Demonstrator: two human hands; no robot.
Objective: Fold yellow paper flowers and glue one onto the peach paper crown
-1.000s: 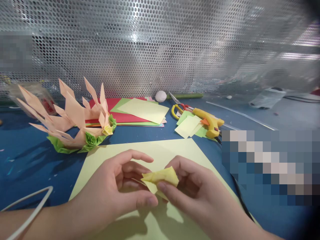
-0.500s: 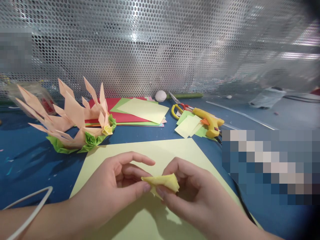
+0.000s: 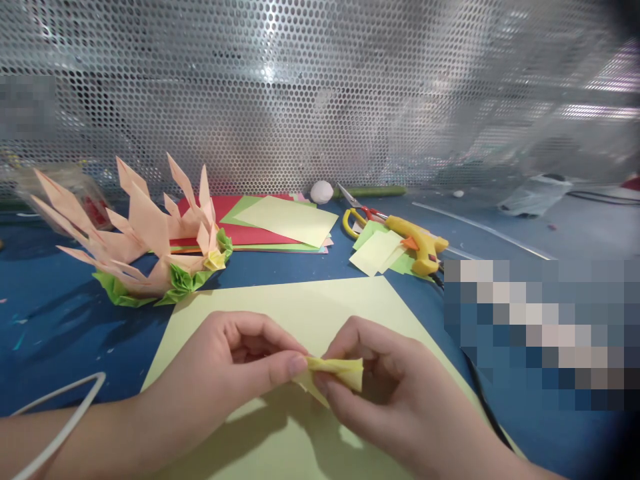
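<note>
A small folded yellow paper piece (image 3: pixel 340 371) is pinched between both hands just above a large pale-yellow sheet (image 3: pixel 280 300) lying on the blue table. My left hand (image 3: pixel 230 373) closes thumb and fingers on the piece's left end. My right hand (image 3: pixel 390 387) grips its right part with curled fingers. Much of the piece is hidden inside the fingers.
A pink and green folded paper flower (image 3: pixel 145 247) stands at the left. Behind lie a stack of coloured sheets (image 3: pixel 270 227), scissors (image 3: pixel 356 212), a yellow glue gun (image 3: pixel 417 243), small paper squares (image 3: pixel 377 253) and a white ball (image 3: pixel 321 192). A perforated metal wall (image 3: pixel 320 93) closes the back. A white cord (image 3: pixel 60 413) loops near left.
The left fingers have closed from a loose spread into a pinch on the piece. The paper piece has been flattened and lowered slightly between the hands.
</note>
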